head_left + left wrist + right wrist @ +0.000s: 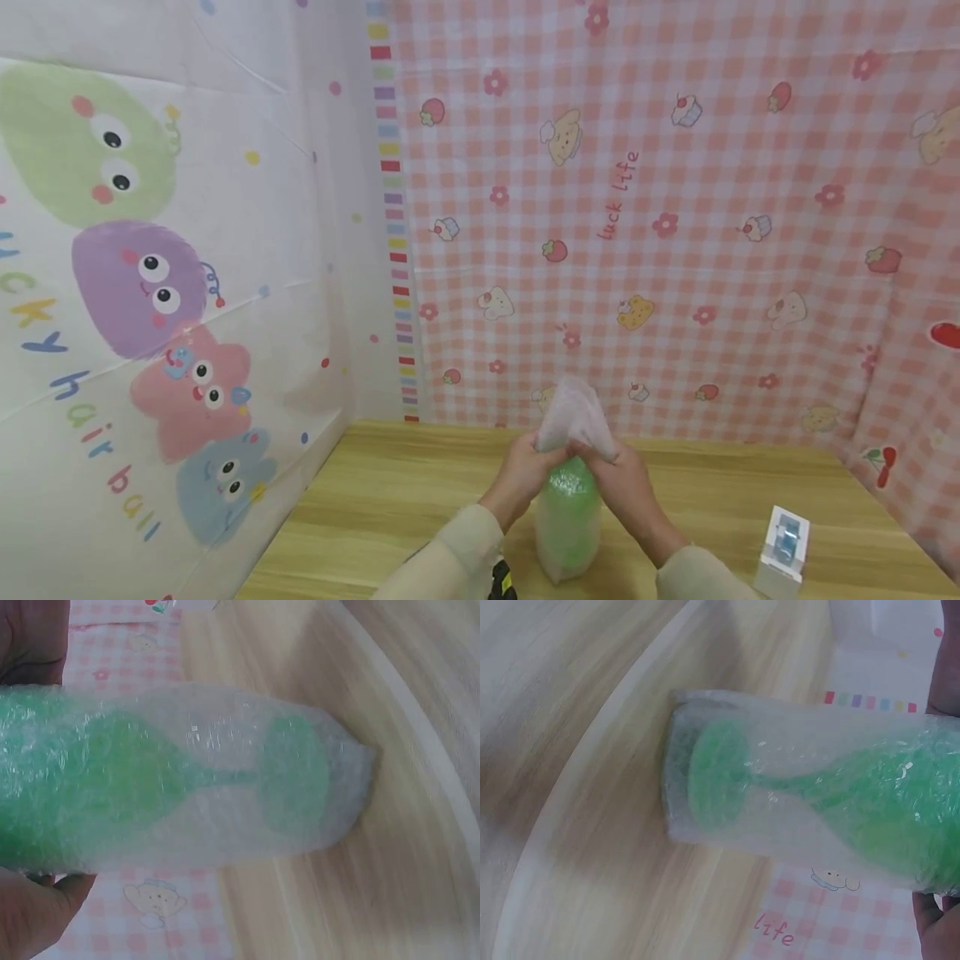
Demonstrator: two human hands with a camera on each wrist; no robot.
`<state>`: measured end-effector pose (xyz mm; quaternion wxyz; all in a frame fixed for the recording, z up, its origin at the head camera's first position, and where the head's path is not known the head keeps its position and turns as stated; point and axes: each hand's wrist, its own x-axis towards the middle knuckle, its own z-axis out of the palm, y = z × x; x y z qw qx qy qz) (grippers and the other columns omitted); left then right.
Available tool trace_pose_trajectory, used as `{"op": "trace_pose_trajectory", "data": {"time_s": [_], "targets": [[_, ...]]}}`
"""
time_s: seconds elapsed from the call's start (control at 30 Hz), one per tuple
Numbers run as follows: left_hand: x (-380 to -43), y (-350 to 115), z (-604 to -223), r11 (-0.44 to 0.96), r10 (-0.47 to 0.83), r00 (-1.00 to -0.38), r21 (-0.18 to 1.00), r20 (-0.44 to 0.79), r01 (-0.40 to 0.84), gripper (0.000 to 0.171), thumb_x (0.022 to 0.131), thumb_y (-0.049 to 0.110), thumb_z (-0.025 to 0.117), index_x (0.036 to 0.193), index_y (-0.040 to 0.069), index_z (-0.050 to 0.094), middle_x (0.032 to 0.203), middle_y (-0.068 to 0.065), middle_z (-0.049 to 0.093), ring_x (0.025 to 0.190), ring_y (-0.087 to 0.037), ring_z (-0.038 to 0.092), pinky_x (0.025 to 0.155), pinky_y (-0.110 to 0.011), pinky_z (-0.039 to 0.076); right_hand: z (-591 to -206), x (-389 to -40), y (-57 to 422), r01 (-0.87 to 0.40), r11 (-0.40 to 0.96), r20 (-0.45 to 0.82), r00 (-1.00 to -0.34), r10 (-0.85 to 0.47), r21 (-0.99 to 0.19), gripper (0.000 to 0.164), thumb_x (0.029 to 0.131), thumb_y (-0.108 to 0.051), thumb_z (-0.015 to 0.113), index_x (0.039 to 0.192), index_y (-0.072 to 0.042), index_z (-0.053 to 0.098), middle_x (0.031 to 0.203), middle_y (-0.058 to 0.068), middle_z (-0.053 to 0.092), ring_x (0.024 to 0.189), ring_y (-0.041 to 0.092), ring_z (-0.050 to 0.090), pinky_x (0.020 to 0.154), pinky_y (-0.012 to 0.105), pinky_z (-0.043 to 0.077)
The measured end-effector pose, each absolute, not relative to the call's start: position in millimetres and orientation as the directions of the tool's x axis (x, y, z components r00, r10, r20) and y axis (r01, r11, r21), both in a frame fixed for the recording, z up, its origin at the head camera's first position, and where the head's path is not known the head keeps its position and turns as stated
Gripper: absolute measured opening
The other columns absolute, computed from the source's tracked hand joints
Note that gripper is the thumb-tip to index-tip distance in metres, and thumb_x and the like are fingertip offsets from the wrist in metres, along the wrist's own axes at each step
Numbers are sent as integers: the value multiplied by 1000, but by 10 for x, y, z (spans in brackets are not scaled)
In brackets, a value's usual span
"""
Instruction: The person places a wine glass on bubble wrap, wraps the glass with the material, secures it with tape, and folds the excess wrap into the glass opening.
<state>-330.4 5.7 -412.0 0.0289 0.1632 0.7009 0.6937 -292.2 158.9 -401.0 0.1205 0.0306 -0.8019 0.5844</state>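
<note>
A green stemmed goblet (292, 776) stands inside a translucent bubble wrap bag (566, 562), its foot toward the bag's bottom end. The bag is upright on the wooden table, with its top flap gathered and bent above the goblet. My left hand (525, 473) grips the left side of the bag's upper part, and my right hand (626, 492) grips the right side; the thumbs meet in front. In the right wrist view, the goblet's stem and bowl (885, 795) show through the wrap.
A small white box with a blue window (783, 550) stands at the table's right. A black and yellow object (501, 581) is partly hidden beside the left sleeve. Behind the wooden table (420, 467) hangs a pink checked cloth (675, 275); a white printed cloth (300, 250) hangs left.
</note>
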Motion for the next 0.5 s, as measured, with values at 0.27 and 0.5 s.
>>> {"op": "trace_pose_trajectory", "data": {"time_s": [0.27, 0.5], "targets": [[-3342, -98, -4151, 42, 397, -904, 981, 155, 187, 42, 90, 11, 69, 131, 4, 61, 121, -8, 66, 110, -23, 61, 99, -46, 48, -4041, -2955, 1612, -213, 325, 240, -970, 46, -921, 63, 94, -49, 63, 133, 0, 59, 130, 19, 62, 119, 34, 58, 98, 52, 48], [-3359, -83, -4216, 43, 339, -924, 978, 179, 205, 30, 88, 2, 67, 118, -2, 67, 117, -12, 69, 107, -24, 63, 96, -44, 50, -4102, -2983, 1658, -210, 340, 208, -977, -44, -917, 40, 91, -25, 72, 125, -5, 64, 121, 10, 67, 112, 28, 62, 94, 49, 51]]}}
